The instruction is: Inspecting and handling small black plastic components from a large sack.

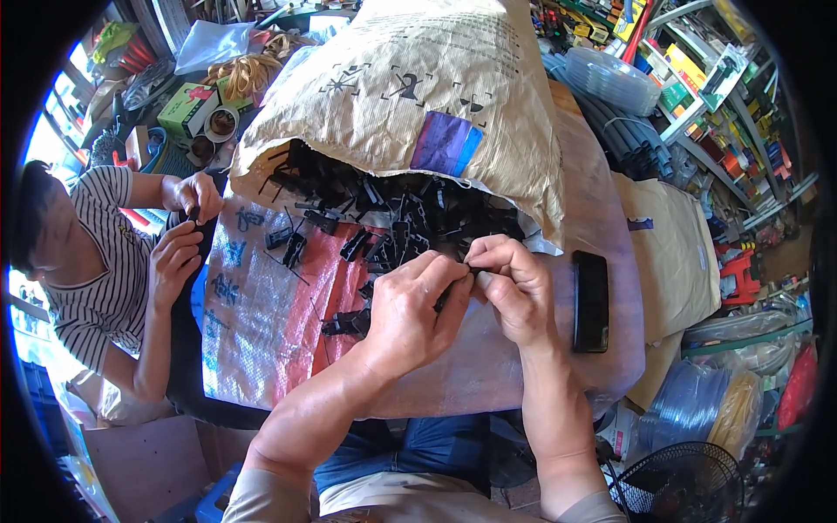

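I see my left hand (410, 309) and my right hand (510, 283) meeting over the desk (602, 366), which is covered by a woven plastic sheet (261, 331), glossy, with red and pale stripes. Both hands are nearly closed, the fingers pinched narrow around one small black plastic part (445, 298); it sits between the two hands, mostly hidden by my fingertips. Just behind them a rough, creased paper sack (418, 87) lies on its side, and a heap of the same black parts (384, 209), thin and angular, spills out of its mouth. A flat black oblong case (590, 301) rests right of my right hand. At the left, another person in a striped shirt (96, 261) holds a small dark piece with both hands.
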